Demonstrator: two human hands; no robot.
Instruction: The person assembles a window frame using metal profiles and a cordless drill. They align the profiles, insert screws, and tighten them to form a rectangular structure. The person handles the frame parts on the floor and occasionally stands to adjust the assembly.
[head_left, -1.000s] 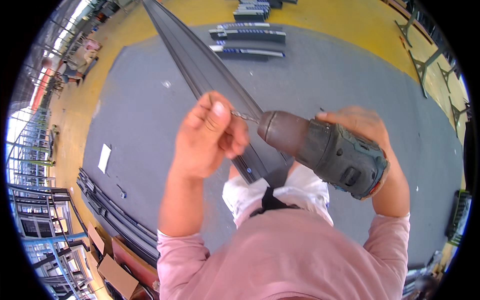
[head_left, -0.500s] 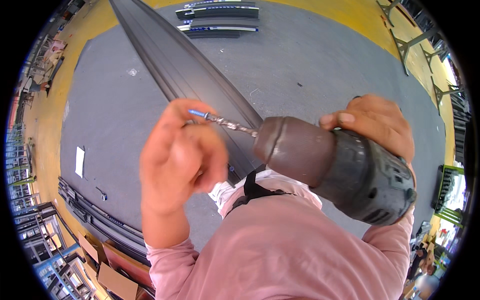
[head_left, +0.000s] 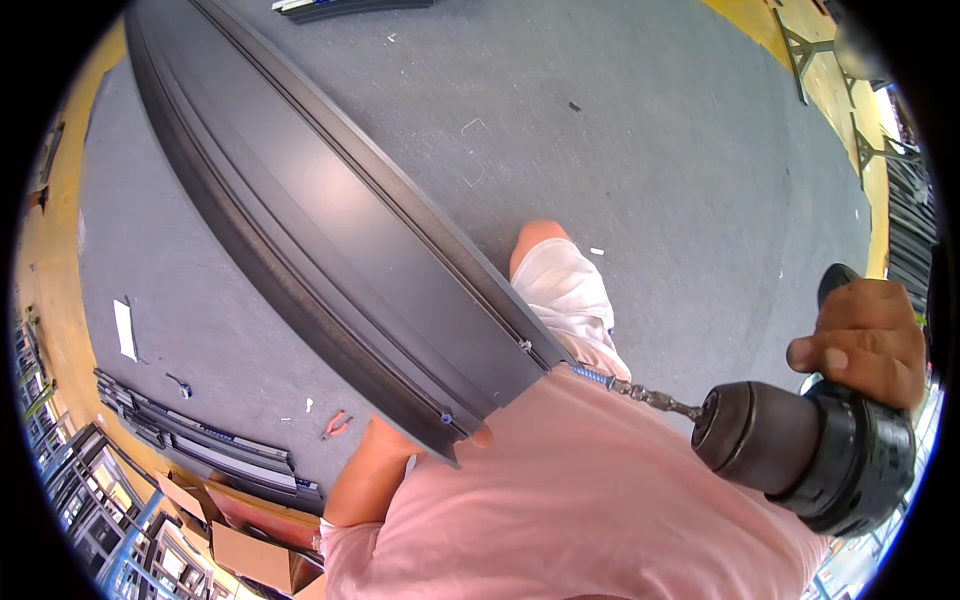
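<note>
A long dark grey metal profile (head_left: 330,220) with raised edges runs from the far left toward my body. My left hand (head_left: 383,440) grips its near end from the left side; a fingertip shows at the end edge and the rest is partly hidden beneath. My right hand (head_left: 868,340) is wrapped round a dark cordless drill (head_left: 765,440), held level at the right. A bluish screw (head_left: 590,374) sits on the end of the drill bit (head_left: 655,398), its tip at the right corner of the profile's near end. Another small screw (head_left: 447,416) shows near the left corner.
Red-handled pliers (head_left: 336,425) lie on the grey floor mat at the left, with a white sheet (head_left: 124,330) farther out. Dark bars (head_left: 200,440) and cardboard boxes (head_left: 255,555) stand at the lower left. More bars (head_left: 355,8) lie at the far edge.
My left hand has left the screw at the bit and now holds the profile's near end, which has come up closer. The drill has moved right and lower, its screw now at the profile's corner.
</note>
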